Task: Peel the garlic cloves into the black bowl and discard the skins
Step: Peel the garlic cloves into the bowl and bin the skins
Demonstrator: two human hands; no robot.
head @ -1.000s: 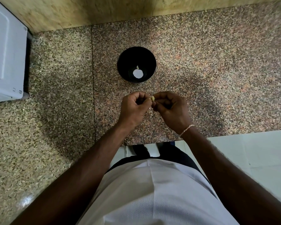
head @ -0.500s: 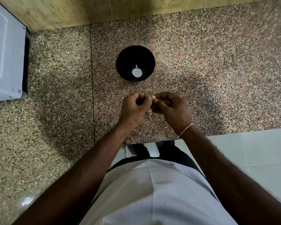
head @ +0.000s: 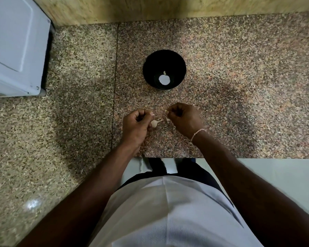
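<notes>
The left hand (head: 136, 124) is pinching a pale garlic clove (head: 154, 123); the right hand (head: 183, 118), just beside it, is gripping a strip of skin (head: 166, 118), apparently stripping it. Beyond both hands the black bowl (head: 178, 64) is waiting for peeled cloves.

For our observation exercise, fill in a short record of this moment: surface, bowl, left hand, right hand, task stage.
surface: speckled granite counter
bowl: black bowl beyond the hands, pale bit inside
left hand: left hand grips a garlic clove
right hand: right hand pinches a skin strip
task stage: peeling; clove not yet in bowl
</notes>
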